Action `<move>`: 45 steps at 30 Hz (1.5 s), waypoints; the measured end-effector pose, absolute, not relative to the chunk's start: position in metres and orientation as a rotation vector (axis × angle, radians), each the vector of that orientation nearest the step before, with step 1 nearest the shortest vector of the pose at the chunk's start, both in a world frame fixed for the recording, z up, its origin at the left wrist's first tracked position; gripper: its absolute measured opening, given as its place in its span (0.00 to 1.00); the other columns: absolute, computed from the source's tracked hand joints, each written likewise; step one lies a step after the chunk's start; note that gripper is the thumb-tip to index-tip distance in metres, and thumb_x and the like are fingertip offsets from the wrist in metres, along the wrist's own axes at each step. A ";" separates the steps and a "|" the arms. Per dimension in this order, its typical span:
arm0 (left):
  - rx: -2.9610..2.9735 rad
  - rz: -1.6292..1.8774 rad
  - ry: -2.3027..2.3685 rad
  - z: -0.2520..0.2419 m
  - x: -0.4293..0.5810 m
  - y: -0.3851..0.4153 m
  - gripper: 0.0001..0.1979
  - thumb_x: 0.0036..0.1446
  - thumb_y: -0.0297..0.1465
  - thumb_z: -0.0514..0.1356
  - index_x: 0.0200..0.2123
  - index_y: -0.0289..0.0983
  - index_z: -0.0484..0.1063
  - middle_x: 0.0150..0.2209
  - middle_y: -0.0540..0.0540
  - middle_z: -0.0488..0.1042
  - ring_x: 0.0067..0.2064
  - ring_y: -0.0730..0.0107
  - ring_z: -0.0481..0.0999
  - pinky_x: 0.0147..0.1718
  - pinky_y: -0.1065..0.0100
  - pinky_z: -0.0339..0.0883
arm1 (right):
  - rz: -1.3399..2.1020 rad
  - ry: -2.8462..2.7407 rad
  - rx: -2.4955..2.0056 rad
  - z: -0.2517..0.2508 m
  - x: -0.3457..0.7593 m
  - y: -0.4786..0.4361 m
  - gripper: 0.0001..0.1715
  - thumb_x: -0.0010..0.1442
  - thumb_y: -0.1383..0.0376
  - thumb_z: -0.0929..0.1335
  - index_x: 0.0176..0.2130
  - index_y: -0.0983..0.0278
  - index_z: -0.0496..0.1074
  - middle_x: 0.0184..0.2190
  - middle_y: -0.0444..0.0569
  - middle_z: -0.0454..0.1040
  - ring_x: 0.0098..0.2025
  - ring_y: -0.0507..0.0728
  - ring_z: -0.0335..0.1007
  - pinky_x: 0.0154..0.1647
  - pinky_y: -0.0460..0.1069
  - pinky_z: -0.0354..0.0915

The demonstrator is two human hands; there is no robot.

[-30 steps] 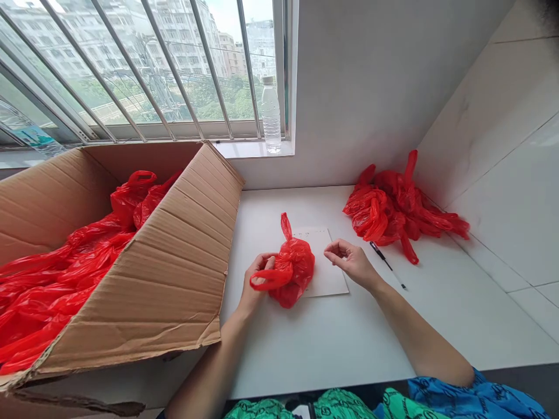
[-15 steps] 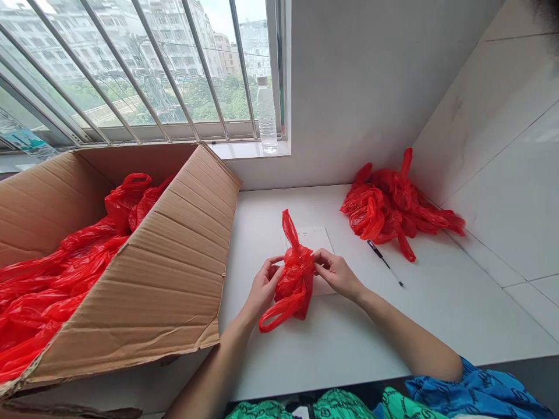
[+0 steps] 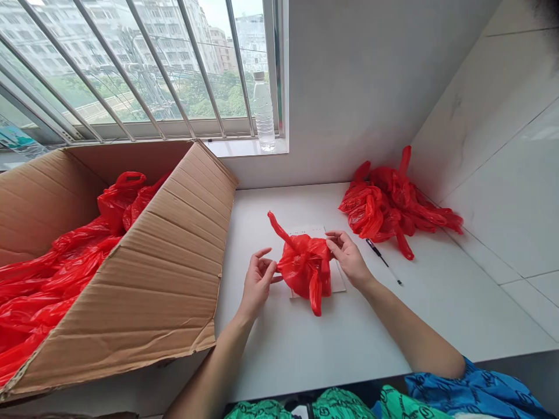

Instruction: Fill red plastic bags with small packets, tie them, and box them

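Red plastic carrier bag [image 3: 305,267] sits between the hands, over paper [image 3: 339,281] | left grip [image 3: 257,283] pinching its left edge | right grip [image 3: 351,259] pinching upper right

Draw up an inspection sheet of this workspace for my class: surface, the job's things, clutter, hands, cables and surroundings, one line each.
Surface: white table.
Job's things: bunched red bag, partly covering a paper sheet.
Clutter: pen near a pile of red bags; open cardboard box holding more red plastic.
Hands: left hand pinches the bag's left side, right hand its right.
Cables: wires outdoors.
Surroundings: barred window, clear bottle on the sill, tiled wall.
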State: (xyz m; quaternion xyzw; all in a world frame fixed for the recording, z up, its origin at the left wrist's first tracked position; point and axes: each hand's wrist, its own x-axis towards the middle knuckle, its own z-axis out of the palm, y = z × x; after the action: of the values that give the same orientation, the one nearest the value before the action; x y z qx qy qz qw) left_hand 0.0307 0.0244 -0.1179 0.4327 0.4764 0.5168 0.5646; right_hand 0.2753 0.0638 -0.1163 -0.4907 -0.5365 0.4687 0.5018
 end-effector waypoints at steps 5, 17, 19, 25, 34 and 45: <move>1.084 1.073 1.181 -0.129 0.031 0.024 0.29 0.60 0.45 0.60 0.59 0.39 0.59 0.38 0.48 0.70 0.40 0.65 0.78 0.35 0.64 0.77 | 0.941 -1.747 -1.561 -0.112 0.287 0.061 0.22 0.63 0.45 0.64 0.45 0.59 0.69 0.39 0.48 0.75 0.35 0.55 0.70 0.35 0.52 0.69; 1.394 1.106 1.242 -0.126 0.029 0.021 0.29 0.58 0.40 0.64 0.59 0.40 0.60 0.28 0.54 0.68 0.29 0.73 0.68 0.31 0.71 0.64 | 1.044 -1.662 -1.344 -0.123 0.294 0.071 0.16 0.64 0.55 0.65 0.44 0.62 0.73 0.36 0.48 0.78 0.36 0.56 0.74 0.36 0.51 0.69; 1.507 1.003 1.334 -0.125 0.026 0.019 0.30 0.58 0.42 0.64 0.60 0.41 0.59 0.27 0.56 0.64 0.27 0.73 0.65 0.28 0.71 0.60 | 0.867 -1.726 -1.420 -0.122 0.298 0.072 0.15 0.64 0.59 0.63 0.47 0.61 0.72 0.42 0.50 0.77 0.40 0.58 0.75 0.41 0.53 0.70; 1.709 1.231 1.553 -0.108 0.032 0.016 0.26 0.63 0.41 0.59 0.61 0.42 0.59 0.39 0.47 0.70 0.39 0.66 0.72 0.39 0.66 0.67 | 0.383 -1.847 -1.269 -0.102 0.277 0.052 0.17 0.68 0.58 0.62 0.54 0.58 0.69 0.52 0.53 0.73 0.56 0.62 0.69 0.56 0.60 0.67; 2.410 0.995 1.533 -0.109 0.074 0.043 0.24 0.69 0.31 0.48 0.67 0.47 0.56 0.71 0.45 0.51 0.72 0.52 0.45 0.67 0.43 0.47 | 0.409 -2.164 -1.207 -0.144 0.245 0.042 0.37 0.70 0.57 0.59 0.72 0.55 0.41 0.72 0.51 0.47 0.72 0.63 0.43 0.69 0.64 0.54; 2.448 0.718 1.532 -0.151 0.068 0.057 0.26 0.71 0.37 0.45 0.70 0.46 0.50 0.71 0.48 0.49 0.73 0.56 0.43 0.68 0.44 0.43 | 0.343 -2.254 -1.281 -0.170 0.247 0.052 0.40 0.70 0.54 0.58 0.73 0.58 0.36 0.72 0.52 0.46 0.73 0.62 0.41 0.71 0.63 0.50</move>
State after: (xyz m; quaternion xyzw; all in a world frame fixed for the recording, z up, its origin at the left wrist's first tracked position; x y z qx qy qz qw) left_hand 0.0683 0.0571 -0.1514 0.8198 0.5130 0.2406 0.0830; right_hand 0.2470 0.0518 -0.1696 -0.4729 -0.8323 0.1267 0.2601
